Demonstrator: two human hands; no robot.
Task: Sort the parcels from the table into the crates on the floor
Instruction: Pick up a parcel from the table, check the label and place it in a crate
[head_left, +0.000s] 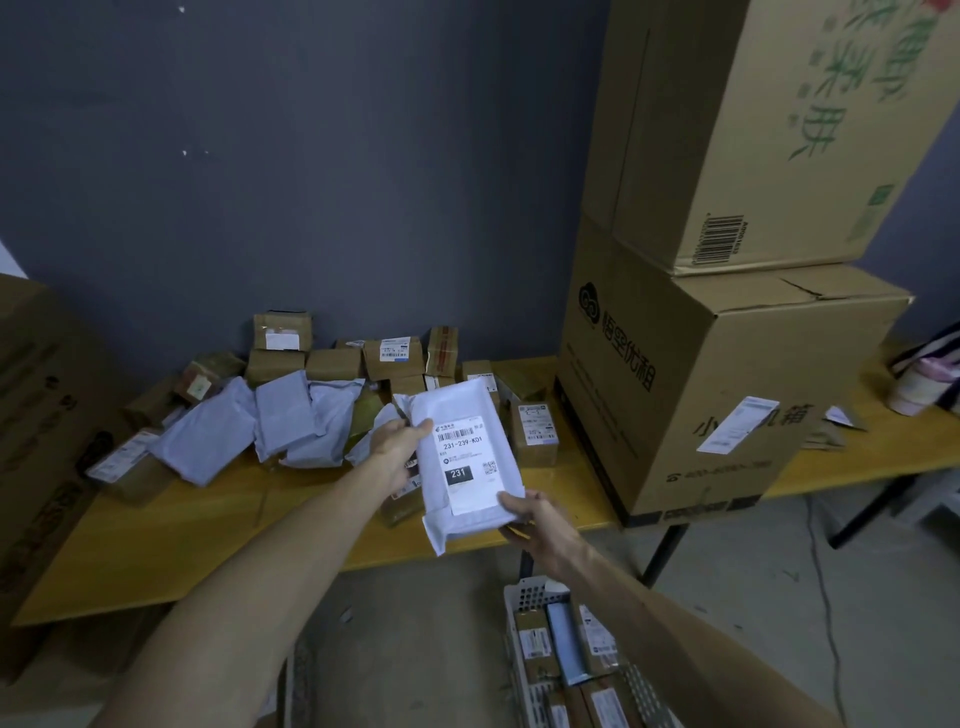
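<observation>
- While the white poly mailer (462, 457) is hovering label-up over the yellow table's (218, 525) front edge, I am gripping it with both hands.
- My left hand (400, 447) is pinching its left edge; my right hand (535, 519) is clamping its near corner.
- Grey mailers (249, 421) and small cartons (392, 356) are lying behind it.
- A white crate (524, 597) is sitting on the floor below.

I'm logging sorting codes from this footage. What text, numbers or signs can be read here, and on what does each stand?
"231-239-K01": white label on the white plastic mailer held by the left hand and right hand.
"231": black patch on the same label.
"悟空优租": side of the lower large brown cardboard box.
Green characters on the upper large cardboard box: upside down, not surely readable.
Labels on the small brown parcels: too small.
</observation>
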